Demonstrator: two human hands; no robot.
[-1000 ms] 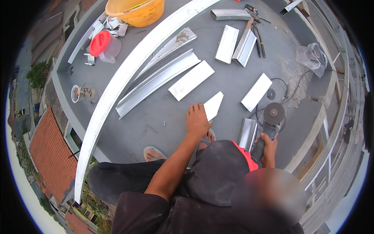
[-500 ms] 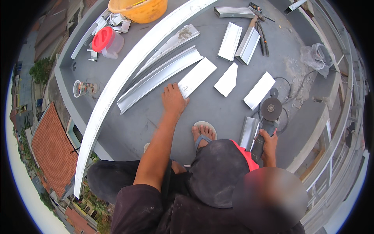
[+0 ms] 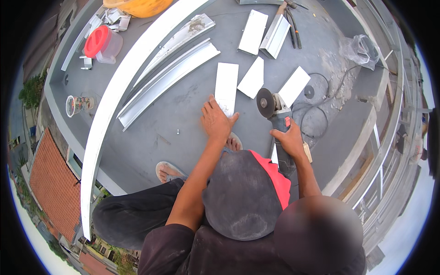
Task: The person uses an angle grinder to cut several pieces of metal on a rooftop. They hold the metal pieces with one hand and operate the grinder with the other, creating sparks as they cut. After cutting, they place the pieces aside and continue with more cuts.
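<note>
My left hand (image 3: 217, 120) grips the near end of a white rectangular metal piece (image 3: 227, 82), with fingers and thumb at its two sides. My right hand (image 3: 291, 140) is wrapped round an angle grinder (image 3: 279, 120), its cutting disc raised beside that piece. An angled-end white piece (image 3: 251, 78) lies just beyond, and another rectangle (image 3: 293, 86) is partly behind the grinder. A small screw (image 3: 178, 131) lies left of my left hand. My sandalled feet show below my hands.
A long white strip (image 3: 114, 89) crosses the left side. Channel offcuts (image 3: 167, 84), a red-lidded tub (image 3: 106, 48), a yellow basin (image 3: 142, 7), a cup of fasteners (image 3: 78, 104), pliers (image 3: 294, 32), coiled cable (image 3: 316, 136) and a plastic bag (image 3: 362, 50) lie around. A concrete parapet (image 3: 355, 151) borders the right.
My left hand let go of the angled piece, took hold of the rectangle and drew it nearer, turning it more upright in view. My right hand raised the grinder up and leftward toward it.
</note>
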